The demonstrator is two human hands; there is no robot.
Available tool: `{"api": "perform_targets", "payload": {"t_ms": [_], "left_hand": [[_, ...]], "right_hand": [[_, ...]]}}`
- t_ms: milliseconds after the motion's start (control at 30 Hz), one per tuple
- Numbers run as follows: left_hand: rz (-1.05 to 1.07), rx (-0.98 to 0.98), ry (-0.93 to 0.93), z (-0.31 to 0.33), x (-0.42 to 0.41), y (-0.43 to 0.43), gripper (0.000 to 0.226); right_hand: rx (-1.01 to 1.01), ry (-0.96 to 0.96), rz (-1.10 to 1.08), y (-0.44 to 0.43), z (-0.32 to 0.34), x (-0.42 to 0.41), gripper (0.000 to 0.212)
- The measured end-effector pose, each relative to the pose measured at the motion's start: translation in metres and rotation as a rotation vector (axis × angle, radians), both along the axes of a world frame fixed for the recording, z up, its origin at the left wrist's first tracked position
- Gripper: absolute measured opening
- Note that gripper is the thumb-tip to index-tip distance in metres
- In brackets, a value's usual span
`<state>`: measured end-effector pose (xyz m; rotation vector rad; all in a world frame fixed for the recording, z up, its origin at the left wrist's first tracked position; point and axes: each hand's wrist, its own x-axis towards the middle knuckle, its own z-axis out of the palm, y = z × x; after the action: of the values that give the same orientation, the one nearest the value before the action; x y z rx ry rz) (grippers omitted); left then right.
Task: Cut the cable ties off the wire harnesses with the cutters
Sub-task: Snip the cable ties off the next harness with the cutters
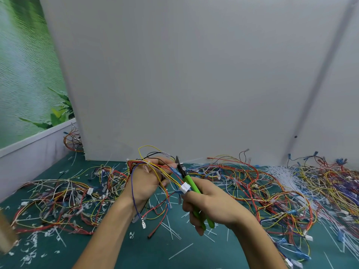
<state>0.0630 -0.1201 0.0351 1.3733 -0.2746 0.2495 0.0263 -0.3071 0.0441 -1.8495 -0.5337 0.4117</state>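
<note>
Green-handled cutters (191, 184) are sitting in my right hand (211, 206), which is clamping round both handles. Their dark blades are pointing up and away from me, just beside my left hand (147, 179); whether they are biting on anything is too blurred to tell. My left hand is gripping a wire harness (155, 168) of red, yellow and blue wires above the teal mat (116, 249). A white connector (184, 188) on it is lying against the cutter handles, and a blue wire with a metal terminal (144, 223) is dangling past my wrist. More harnesses (58, 200) are lying tangled across the mat on both sides, cut white ties (281, 174) are piling up at my right, and a white board (194, 74) is standing behind.
</note>
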Motion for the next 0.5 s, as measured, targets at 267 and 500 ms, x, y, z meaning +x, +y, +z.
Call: {"api": "perform_targets", "payload": {"t_ms": [267, 500], "left_hand": [[-0.008, 0.067, -0.026, 0.001, -0.0018, -0.0001, 0.011], [-0.027, 0.059, -0.031, 0.0027, -0.0027, 0.0027, 0.009]], "right_hand": [[-0.026, 0.04, 0.019, -0.0018, 0.0067, -0.0028, 0.011], [-0.009, 0.034, 0.027, -0.0012, 0.0059, -0.0027, 0.014]]}}
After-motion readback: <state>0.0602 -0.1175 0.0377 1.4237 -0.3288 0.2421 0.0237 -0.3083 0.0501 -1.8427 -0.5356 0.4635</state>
